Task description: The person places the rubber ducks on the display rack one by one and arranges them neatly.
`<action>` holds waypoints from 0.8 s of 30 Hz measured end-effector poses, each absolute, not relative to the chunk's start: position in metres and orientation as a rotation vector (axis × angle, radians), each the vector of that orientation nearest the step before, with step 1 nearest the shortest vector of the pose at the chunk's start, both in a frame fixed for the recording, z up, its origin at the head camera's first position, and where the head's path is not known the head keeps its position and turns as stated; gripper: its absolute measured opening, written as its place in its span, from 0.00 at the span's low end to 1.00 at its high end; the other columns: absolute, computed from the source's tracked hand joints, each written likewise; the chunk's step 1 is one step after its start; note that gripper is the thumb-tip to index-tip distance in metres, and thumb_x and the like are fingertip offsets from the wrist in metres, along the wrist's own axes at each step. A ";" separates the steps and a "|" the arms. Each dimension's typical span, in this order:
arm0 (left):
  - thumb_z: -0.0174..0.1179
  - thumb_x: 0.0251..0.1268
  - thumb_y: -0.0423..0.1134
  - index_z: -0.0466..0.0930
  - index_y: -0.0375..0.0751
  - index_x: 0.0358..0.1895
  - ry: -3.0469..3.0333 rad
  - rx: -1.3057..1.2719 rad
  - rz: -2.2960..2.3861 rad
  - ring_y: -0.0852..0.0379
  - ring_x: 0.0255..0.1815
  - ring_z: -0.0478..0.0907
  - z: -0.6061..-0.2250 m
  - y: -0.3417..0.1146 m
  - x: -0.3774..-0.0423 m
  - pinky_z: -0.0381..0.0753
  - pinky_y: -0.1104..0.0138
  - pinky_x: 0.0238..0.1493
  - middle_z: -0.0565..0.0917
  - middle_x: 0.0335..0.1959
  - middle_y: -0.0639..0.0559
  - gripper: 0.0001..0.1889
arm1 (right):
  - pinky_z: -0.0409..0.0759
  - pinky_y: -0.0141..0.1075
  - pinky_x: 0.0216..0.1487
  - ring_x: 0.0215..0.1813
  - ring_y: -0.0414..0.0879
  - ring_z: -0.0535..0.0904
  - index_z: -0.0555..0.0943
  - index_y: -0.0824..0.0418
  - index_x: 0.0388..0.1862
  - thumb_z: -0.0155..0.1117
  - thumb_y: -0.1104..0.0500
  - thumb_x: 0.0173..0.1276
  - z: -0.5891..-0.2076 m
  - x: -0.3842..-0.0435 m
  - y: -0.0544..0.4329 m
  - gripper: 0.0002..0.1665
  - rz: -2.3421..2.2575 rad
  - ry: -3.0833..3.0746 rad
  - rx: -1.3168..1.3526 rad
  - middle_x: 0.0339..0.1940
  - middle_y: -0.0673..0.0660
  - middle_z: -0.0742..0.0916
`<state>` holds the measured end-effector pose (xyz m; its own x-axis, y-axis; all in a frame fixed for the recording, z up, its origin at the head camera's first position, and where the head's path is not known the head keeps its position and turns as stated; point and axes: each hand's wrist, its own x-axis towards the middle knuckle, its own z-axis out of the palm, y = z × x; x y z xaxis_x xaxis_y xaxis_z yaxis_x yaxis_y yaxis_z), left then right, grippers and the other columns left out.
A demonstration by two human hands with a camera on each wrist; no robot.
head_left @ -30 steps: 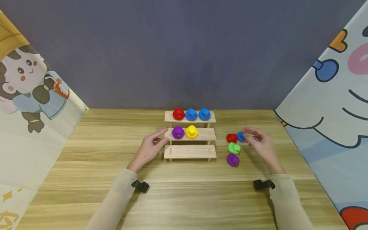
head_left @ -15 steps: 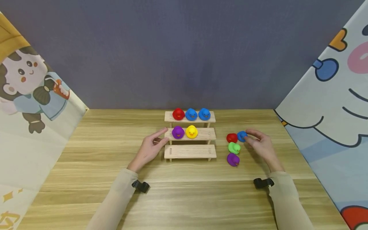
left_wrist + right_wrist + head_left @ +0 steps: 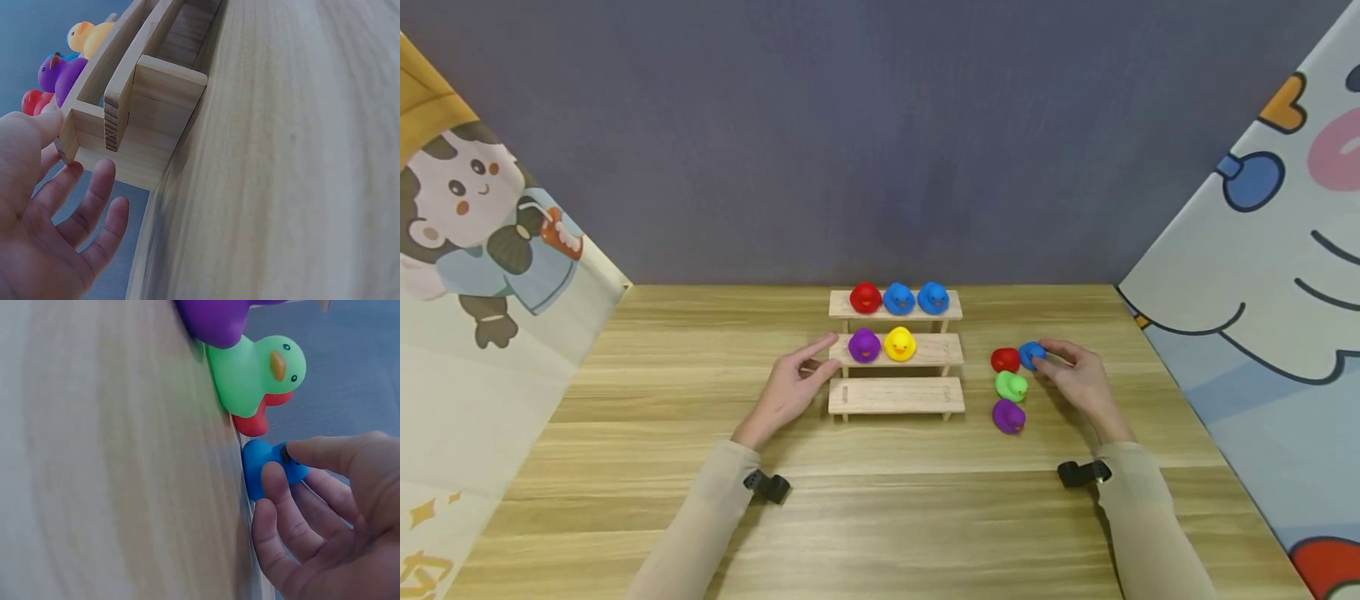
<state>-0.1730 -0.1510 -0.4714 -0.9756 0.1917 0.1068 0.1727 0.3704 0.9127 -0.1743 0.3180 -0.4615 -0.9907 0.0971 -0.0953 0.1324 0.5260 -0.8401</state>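
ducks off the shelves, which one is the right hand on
The blue duck beside the red duck; the right hand holds only it, not the green duck or purple duck.

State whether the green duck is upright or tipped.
Upright: in the right wrist view, the green duck sits base-down on the table, head away from it.

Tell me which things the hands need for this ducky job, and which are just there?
Part of the job, I think:
blue duck, pinched by the right hand
red duck, green duck and purple duck on the table
wooden shelves, gripped by the left hand
five ducks on the shelves

Probably just there:
blue-grey backdrop
cartoon pictures at the sides
black wrist cameras
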 end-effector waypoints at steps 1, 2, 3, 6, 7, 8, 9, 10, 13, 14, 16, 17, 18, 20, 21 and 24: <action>0.65 0.78 0.47 0.77 0.50 0.76 2.586 0.348 1.722 0.44 0.54 0.88 -0.471 -0.151 -0.173 0.90 0.65 0.52 0.76 0.78 0.46 0.26 | 0.88 0.25 0.43 0.40 0.26 0.84 0.75 0.70 0.75 0.67 0.53 0.79 -0.462 -0.174 0.318 0.33 -1.500 2.710 0.206 0.77 0.74 0.76; 0.65 0.78 0.47 0.77 0.50 0.76 2.586 0.350 1.722 0.44 0.54 0.88 -0.472 -0.151 -0.173 0.90 0.65 0.53 0.76 0.78 0.46 0.26 | 0.88 0.25 0.43 0.40 0.25 0.84 0.74 0.70 0.75 0.67 0.53 0.79 -0.463 -0.174 0.319 0.33 -1.505 2.707 0.209 0.77 0.73 0.76; 0.65 0.78 0.47 0.77 0.50 0.76 2.585 0.351 1.724 0.44 0.54 0.88 -0.471 -0.151 -0.173 0.90 0.64 0.53 0.75 0.78 0.46 0.26 | 0.88 0.25 0.43 0.40 0.26 0.85 0.75 0.70 0.75 0.67 0.53 0.79 -0.463 -0.174 0.319 0.33 -1.509 2.706 0.212 0.76 0.73 0.77; 0.65 0.78 0.47 0.77 0.50 0.76 2.587 0.350 1.723 0.44 0.54 0.88 -0.471 -0.151 -0.172 0.90 0.64 0.52 0.76 0.78 0.46 0.26 | 0.88 0.25 0.43 0.40 0.26 0.86 0.74 0.70 0.75 0.67 0.53 0.79 -0.464 -0.174 0.319 0.33 -1.524 2.701 0.212 0.75 0.73 0.78; 0.65 0.79 0.47 0.77 0.50 0.76 2.588 0.350 1.721 0.44 0.54 0.88 -0.471 -0.151 -0.172 0.90 0.64 0.52 0.76 0.78 0.46 0.26 | 0.88 0.26 0.43 0.40 0.27 0.86 0.75 0.70 0.75 0.68 0.53 0.79 -0.465 -0.174 0.319 0.33 -1.534 2.698 0.217 0.75 0.73 0.78; 0.65 0.79 0.48 0.77 0.50 0.76 2.590 0.349 1.716 0.44 0.54 0.88 -0.471 -0.151 -0.172 0.90 0.64 0.52 0.76 0.78 0.46 0.26 | 0.88 0.26 0.43 0.40 0.27 0.87 0.75 0.70 0.75 0.68 0.53 0.79 -0.465 -0.174 0.319 0.33 -1.540 2.695 0.217 0.75 0.73 0.78; 0.65 0.79 0.48 0.77 0.50 0.76 2.591 0.350 1.712 0.44 0.54 0.88 -0.471 -0.151 -0.171 0.90 0.64 0.52 0.75 0.78 0.46 0.26 | 0.88 0.26 0.43 0.40 0.27 0.87 0.75 0.70 0.74 0.68 0.52 0.79 -0.466 -0.174 0.319 0.33 -1.546 2.694 0.222 0.74 0.73 0.79; 0.65 0.79 0.48 0.77 0.51 0.76 2.589 0.347 1.711 0.45 0.54 0.88 -0.470 -0.151 -0.171 0.90 0.64 0.52 0.76 0.78 0.47 0.26 | 0.88 0.26 0.43 0.40 0.27 0.87 0.75 0.70 0.75 0.67 0.53 0.79 -0.466 -0.174 0.319 0.33 -1.548 2.691 0.219 0.74 0.73 0.78; 0.65 0.79 0.48 0.76 0.52 0.76 2.589 0.334 1.697 0.46 0.54 0.88 -0.469 -0.150 -0.170 0.90 0.65 0.51 0.76 0.78 0.48 0.26 | 0.88 0.26 0.43 0.40 0.27 0.87 0.75 0.69 0.74 0.68 0.52 0.79 -0.466 -0.173 0.318 0.33 -1.551 2.691 0.230 0.74 0.72 0.79; 0.65 0.79 0.49 0.76 0.52 0.76 2.592 0.333 1.691 0.46 0.54 0.88 -0.469 -0.150 -0.170 0.90 0.65 0.51 0.76 0.78 0.48 0.26 | 0.88 0.26 0.43 0.40 0.27 0.87 0.75 0.69 0.74 0.68 0.52 0.79 -0.466 -0.173 0.319 0.33 -1.548 2.691 0.227 0.74 0.72 0.79; 0.65 0.79 0.49 0.76 0.53 0.76 2.591 0.326 1.687 0.46 0.54 0.88 -0.468 -0.150 -0.170 0.90 0.65 0.51 0.76 0.78 0.48 0.26 | 0.88 0.25 0.43 0.40 0.26 0.86 0.75 0.69 0.74 0.68 0.51 0.79 -0.465 -0.172 0.320 0.33 -1.539 2.699 0.231 0.75 0.71 0.79; 0.64 0.79 0.49 0.76 0.53 0.76 2.594 0.327 1.685 0.46 0.54 0.88 -0.468 -0.150 -0.170 0.90 0.64 0.51 0.76 0.78 0.48 0.26 | 0.88 0.25 0.44 0.41 0.26 0.86 0.75 0.68 0.75 0.68 0.50 0.79 -0.464 -0.172 0.320 0.33 -1.534 2.704 0.236 0.75 0.70 0.79; 0.64 0.79 0.49 0.76 0.52 0.76 2.598 0.332 1.683 0.46 0.54 0.88 -0.468 -0.150 -0.170 0.90 0.64 0.51 0.76 0.78 0.47 0.26 | 0.87 0.24 0.44 0.42 0.26 0.85 0.76 0.67 0.75 0.68 0.49 0.79 -0.464 -0.172 0.321 0.34 -1.519 2.714 0.239 0.76 0.70 0.79; 0.64 0.79 0.48 0.76 0.51 0.76 2.604 0.337 1.682 0.45 0.54 0.88 -0.468 -0.150 -0.169 0.90 0.64 0.52 0.76 0.78 0.47 0.26 | 0.86 0.23 0.45 0.46 0.29 0.85 0.76 0.65 0.75 0.68 0.48 0.79 -0.462 -0.171 0.322 0.34 -1.500 2.730 0.254 0.76 0.68 0.79; 0.64 0.79 0.48 0.76 0.51 0.76 2.604 0.337 1.686 0.45 0.54 0.88 -0.467 -0.150 -0.169 0.90 0.64 0.52 0.76 0.78 0.47 0.26 | 0.84 0.21 0.46 0.50 0.32 0.84 0.77 0.64 0.75 0.68 0.46 0.79 -0.461 -0.170 0.323 0.34 -1.486 2.744 0.262 0.76 0.67 0.79; 0.64 0.79 0.48 0.76 0.50 0.76 2.608 0.343 1.687 0.45 0.54 0.88 -0.467 -0.151 -0.169 0.90 0.64 0.51 0.75 0.79 0.46 0.27 | 0.80 0.18 0.48 0.62 0.41 0.81 0.77 0.63 0.75 0.68 0.43 0.78 -0.457 -0.169 0.323 0.35 -1.479 2.760 0.274 0.76 0.64 0.80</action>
